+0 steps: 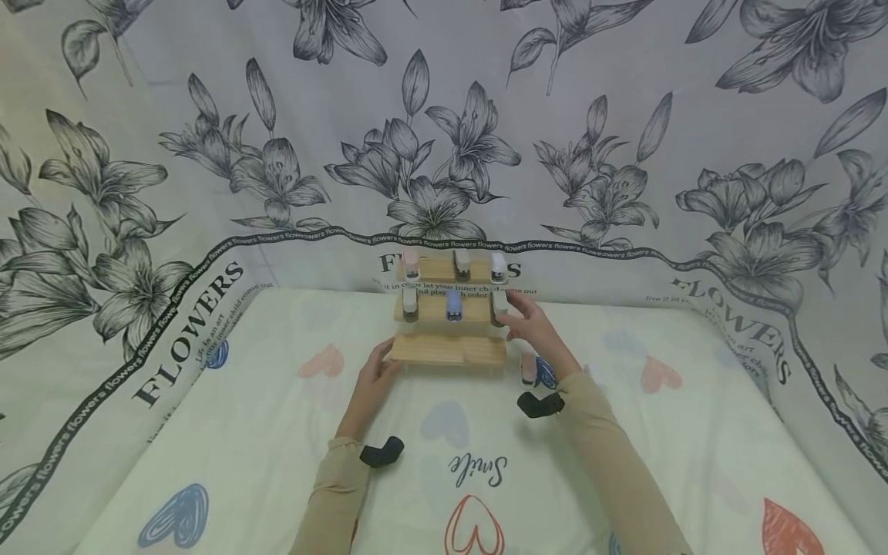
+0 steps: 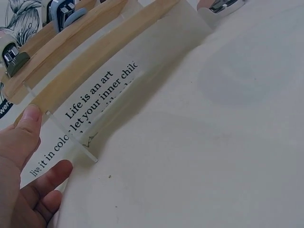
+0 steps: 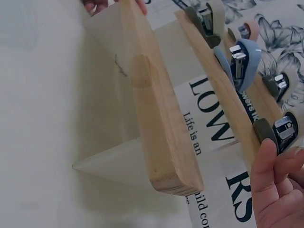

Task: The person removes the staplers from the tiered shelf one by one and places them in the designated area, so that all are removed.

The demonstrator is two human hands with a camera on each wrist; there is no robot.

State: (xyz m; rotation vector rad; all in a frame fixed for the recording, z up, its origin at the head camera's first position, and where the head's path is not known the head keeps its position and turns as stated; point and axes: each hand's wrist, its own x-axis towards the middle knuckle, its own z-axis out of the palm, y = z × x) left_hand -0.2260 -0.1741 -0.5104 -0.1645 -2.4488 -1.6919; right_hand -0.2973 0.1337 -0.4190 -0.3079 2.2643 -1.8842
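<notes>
A three-tier wooden rack (image 1: 444,351) with clear side panels stands at the far end of the cloth. My left hand (image 1: 375,371) grips its left end; in the left wrist view the thumb rests on the lowest shelf (image 2: 90,59). My right hand (image 1: 536,327) pinches a white-and-dark mini stapler (image 3: 285,133) at the right end of the middle shelf (image 3: 213,71). Beside it on that shelf are a blue stapler (image 1: 454,305) and another whitish one (image 1: 410,304). The top shelf bears a pink stapler (image 1: 411,264), a greyish one (image 1: 461,263) and a white one (image 1: 498,265).
Another pink stapler (image 1: 529,368) lies on the cloth right of the rack, near the right forearm. A white heart-printed cloth (image 1: 277,432) covers the surface. Behind the rack hangs a flower-printed curtain (image 1: 590,254).
</notes>
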